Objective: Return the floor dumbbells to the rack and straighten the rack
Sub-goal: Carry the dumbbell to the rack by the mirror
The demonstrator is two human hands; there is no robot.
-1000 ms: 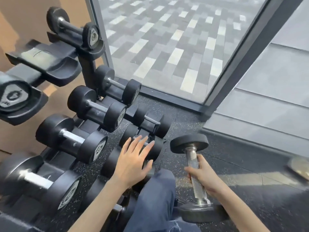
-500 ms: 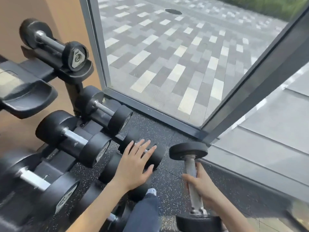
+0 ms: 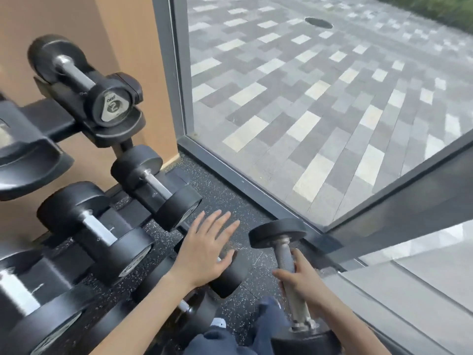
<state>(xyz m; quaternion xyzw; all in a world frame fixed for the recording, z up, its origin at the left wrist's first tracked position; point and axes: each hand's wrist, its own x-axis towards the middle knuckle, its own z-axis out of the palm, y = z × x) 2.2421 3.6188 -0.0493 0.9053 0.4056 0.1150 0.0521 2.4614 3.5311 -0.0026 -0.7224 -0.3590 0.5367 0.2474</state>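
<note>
right hand (image 3: 303, 283) gripping upright dumbbell (image 3: 286, 254), rack (image 3: 51, 119) left

Black dumbbells (image 3: 156, 185) in rack (image 3: 51, 119) cradles over speckled floor (image 3: 220, 193).

**Tight corner, one open patch of floor**

Bare speckled floor (image 3: 230, 201) lies open between rack (image 3: 51, 119) and window frame (image 3: 245, 185). Racked dumbbells (image 3: 156, 185) jut out on the left. Floor dumbbell (image 3: 227, 275) under left hand (image 3: 204, 252) and upright dumbbell (image 3: 286, 257) in right hand (image 3: 299, 280) crowd the near side.
</note>
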